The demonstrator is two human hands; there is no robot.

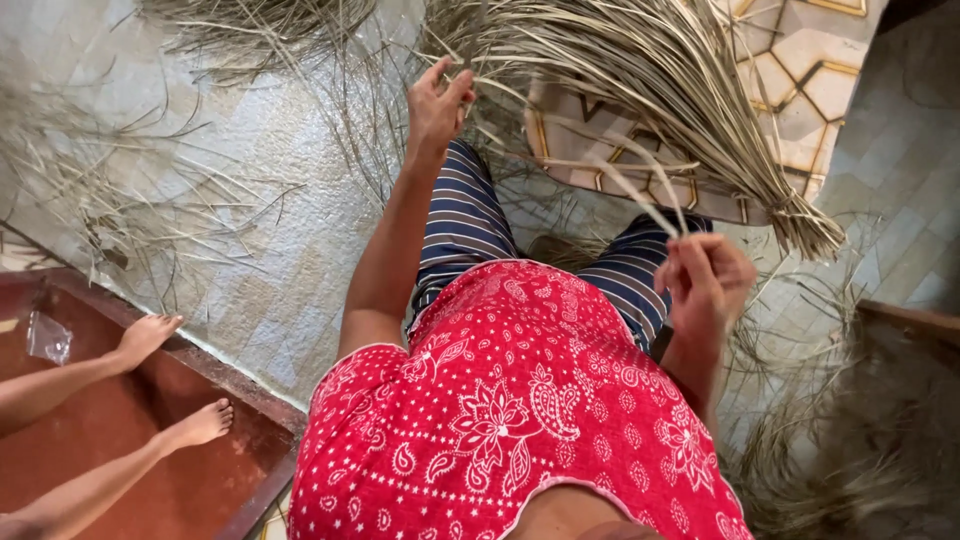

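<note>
Pale stone floor (250,200) fills the upper left of the frame, strewn with loose dry leaf strands (110,190). At lower left, another person's bare feet (175,385) rest on a red-brown step (150,480). Patterned tiles (800,70) show at upper right.

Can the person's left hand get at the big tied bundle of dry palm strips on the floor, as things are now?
Probably yes. The left hand is raised with open fingers at the loose ends of the bundle, and nothing lies between them. The right hand pinches a few strips nearer the tied end.
</note>
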